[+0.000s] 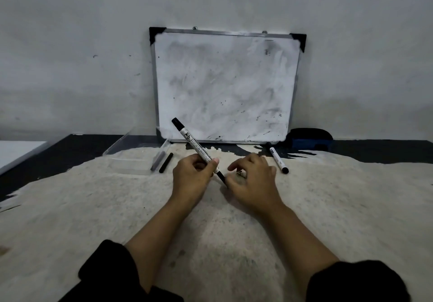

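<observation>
Worn tabletop [328,208], left grip [191,177] holding marker [199,150] mid-table, right grip [253,180] at its tip, hold unclear

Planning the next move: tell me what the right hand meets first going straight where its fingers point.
The right hand points left at the marker; its dark lower end, held by the left hand, comes first, seemingly almost touching.

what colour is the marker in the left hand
The marker has a white barrel, black print and black ends; head view.
</observation>
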